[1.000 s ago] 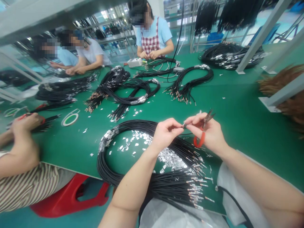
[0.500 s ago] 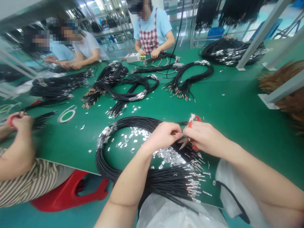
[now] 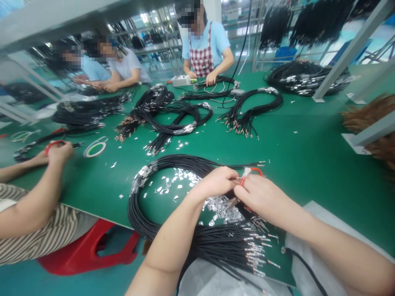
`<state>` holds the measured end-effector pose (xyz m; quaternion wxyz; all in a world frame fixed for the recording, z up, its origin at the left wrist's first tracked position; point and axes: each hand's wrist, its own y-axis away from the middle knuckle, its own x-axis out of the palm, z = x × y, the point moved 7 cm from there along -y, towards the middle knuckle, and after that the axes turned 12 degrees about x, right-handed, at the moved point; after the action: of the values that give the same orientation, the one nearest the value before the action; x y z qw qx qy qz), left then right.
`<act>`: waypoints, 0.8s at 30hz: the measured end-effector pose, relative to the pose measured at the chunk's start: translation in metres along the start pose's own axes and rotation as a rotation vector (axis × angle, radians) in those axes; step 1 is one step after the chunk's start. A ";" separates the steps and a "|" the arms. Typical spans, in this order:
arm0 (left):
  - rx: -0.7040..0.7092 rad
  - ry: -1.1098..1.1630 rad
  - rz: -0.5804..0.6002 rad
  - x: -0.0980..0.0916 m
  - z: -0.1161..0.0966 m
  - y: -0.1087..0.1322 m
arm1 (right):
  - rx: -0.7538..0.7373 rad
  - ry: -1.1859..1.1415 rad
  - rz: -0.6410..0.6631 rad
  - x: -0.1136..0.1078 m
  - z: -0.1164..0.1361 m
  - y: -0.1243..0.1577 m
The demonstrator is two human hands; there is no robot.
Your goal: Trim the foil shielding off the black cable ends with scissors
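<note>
My left hand (image 3: 217, 181) is closed, its fingertips pinching the thin end of a black cable, mostly hidden by the fingers. Touching those fingertips is my right hand (image 3: 257, 193), wrapped round red-handled scissors (image 3: 256, 170). The scissor blades point down and left beneath the right hand, partly hidden. Under both hands lies a looped bundle of black cables (image 3: 135, 209), bound with silver foil at its left bend. Its stripped ends (image 3: 256, 250) fan out at the lower right. Silver foil scraps (image 3: 220, 207) are heaped inside the loop.
More black cable bundles (image 3: 185, 129) lie across the green table (image 3: 308, 164). A tape roll (image 3: 95, 149) sits at left, near a co-worker's hand (image 3: 60, 154) with red-handled scissors. Metal posts (image 3: 358, 144) stand at right. Other people work across the table.
The whole view has shifted slightly, with things lower and farther right. My right thumb and fingers have come against my left fingertips. The co-worker's hand at left has moved right.
</note>
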<state>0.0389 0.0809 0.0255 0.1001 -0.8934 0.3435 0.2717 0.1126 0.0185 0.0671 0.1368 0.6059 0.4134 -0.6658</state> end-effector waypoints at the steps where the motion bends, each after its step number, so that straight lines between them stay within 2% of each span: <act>1: -0.008 0.038 0.006 0.000 0.002 0.000 | 0.012 0.009 -0.015 0.001 0.001 0.000; 6: -0.036 0.187 -0.008 -0.003 0.004 -0.002 | 0.072 -0.096 -0.042 0.001 -0.008 0.001; 10: -0.022 0.184 -0.070 -0.006 0.002 -0.002 | 0.167 -0.246 0.060 0.007 -0.025 0.002; 17: 0.023 0.036 0.018 0.002 0.002 -0.002 | 0.137 -0.271 0.231 0.012 -0.024 0.005; 21: 0.055 -0.001 0.041 0.003 0.002 -0.002 | 0.089 -0.165 0.151 0.012 -0.018 0.006; 24: 0.049 0.016 0.015 0.002 0.002 -0.002 | 0.084 -0.150 0.104 0.013 -0.018 0.006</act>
<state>0.0405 0.0825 0.0229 0.1173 -0.8901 0.3578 0.2567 0.1257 0.0318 0.0543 0.1762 0.5803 0.3415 -0.7181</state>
